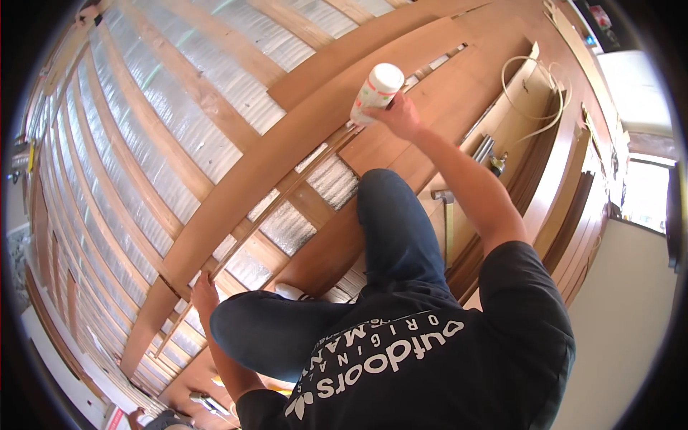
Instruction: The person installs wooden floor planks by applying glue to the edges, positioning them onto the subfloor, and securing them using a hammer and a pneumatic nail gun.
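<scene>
My right hand [398,117] is closed around a white plastic bottle [369,97] with small coloured marks. The bottle leans with its broad end up, and its lower end comes down at the edge of a long brown floorboard [240,168]. My left hand [204,292] grips the edge of that same board farther down and to the left; its fingertips are partly hidden. Between this board and the laid brown boards [430,107] a gap shows wooden joists and silver insulation [288,228]. My knees are bent beside the gap.
Bare joists [136,132] over silver foil spread to the left. Right of my leg lie a hammer [448,226], silver cylinders [484,148] and a brass-coloured fitting [498,164]. Farther right are a coiled pale hose [505,79] and stacked boards [566,208]. Another tool [208,403] lies at lower left.
</scene>
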Tool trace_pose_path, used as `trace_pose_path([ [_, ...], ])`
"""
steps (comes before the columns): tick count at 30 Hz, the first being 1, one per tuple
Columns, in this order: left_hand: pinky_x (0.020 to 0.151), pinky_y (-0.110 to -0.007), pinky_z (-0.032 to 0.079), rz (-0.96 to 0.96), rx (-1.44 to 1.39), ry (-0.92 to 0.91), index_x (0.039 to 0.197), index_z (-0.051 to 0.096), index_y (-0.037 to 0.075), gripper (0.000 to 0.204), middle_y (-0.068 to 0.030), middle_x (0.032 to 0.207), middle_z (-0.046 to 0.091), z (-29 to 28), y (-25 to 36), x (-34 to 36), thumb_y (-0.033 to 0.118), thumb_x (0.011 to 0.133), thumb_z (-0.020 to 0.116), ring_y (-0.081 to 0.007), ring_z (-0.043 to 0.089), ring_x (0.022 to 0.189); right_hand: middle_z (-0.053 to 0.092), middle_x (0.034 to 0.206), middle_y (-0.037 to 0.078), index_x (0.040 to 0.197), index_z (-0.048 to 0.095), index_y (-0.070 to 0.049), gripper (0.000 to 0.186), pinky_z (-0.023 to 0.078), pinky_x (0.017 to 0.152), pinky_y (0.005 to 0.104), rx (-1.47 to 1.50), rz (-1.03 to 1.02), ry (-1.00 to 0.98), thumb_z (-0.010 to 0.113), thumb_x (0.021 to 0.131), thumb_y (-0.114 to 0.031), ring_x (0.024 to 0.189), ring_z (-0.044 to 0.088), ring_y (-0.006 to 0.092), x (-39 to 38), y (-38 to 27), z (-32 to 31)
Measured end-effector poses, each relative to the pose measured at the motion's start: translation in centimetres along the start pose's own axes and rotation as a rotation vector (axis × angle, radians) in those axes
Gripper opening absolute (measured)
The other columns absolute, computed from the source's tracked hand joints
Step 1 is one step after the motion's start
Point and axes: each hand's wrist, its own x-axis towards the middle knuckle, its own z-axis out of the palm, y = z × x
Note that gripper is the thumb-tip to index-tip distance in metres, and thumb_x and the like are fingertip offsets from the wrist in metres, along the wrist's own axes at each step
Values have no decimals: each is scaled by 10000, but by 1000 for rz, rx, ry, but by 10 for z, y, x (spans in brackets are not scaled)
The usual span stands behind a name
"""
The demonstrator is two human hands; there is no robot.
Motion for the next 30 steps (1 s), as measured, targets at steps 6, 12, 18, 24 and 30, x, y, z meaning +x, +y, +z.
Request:
trace_pose_path([
  [6, 872, -490, 551, 245, -237, -70, 1222, 672, 117, 356, -170, 1042, 748, -5, 69, 31, 143, 873, 735, -388, 714, 994, 729, 1223, 115, 1254, 610, -2, 464, 556, 1013, 395, 7, -3, 85, 832, 884, -170, 1141, 695, 237, 46, 10, -84],
  [12, 880, -493, 539, 390, -153, -96, 1213, 681, 57, 346, -214, 1096, 723, -34, 180, 50, 214, 911, 742, -428, 681, 1010, 706, 1271, 99, 1288, 588, -17, 485, 531, 1056, 380, 139, 34, 50, 828, 895, -169, 1192, 663, 214, 60, 30, -115],
  [18, 810, -525, 544, 476, -143, 25, 1164, 681, 106, 296, -173, 1056, 731, -26, 194, 57, 282, 931, 724, -423, 685, 959, 704, 1279, 77, 1306, 597, -51, 492, 522, 1060, 381, 114, -28, -7, 827, 887, -170, 1189, 661, 204, 72, 45, -124],
  [24, 813, -514, 547, 454, -67, 59, 1139, 692, 84, 302, -184, 1042, 733, -25, 185, 44, 311, 942, 718, -428, 691, 948, 679, 1327, 116, 1446, 510, -125, 673, 512, 1054, 403, -322, -54, -23, 826, 868, -266, 1229, 641, 289, 54, 5, -120],
  [30, 826, -479, 561, 253, -73, -35, 1222, 687, 152, 310, -135, 1036, 758, -68, 155, -9, 309, 955, 707, -379, 718, 967, 714, 1241, 77, 1362, 589, -92, 564, 531, 1017, 375, 85, -170, -17, 837, 877, -239, 1142, 672, 211, 13, -25, -151],
])
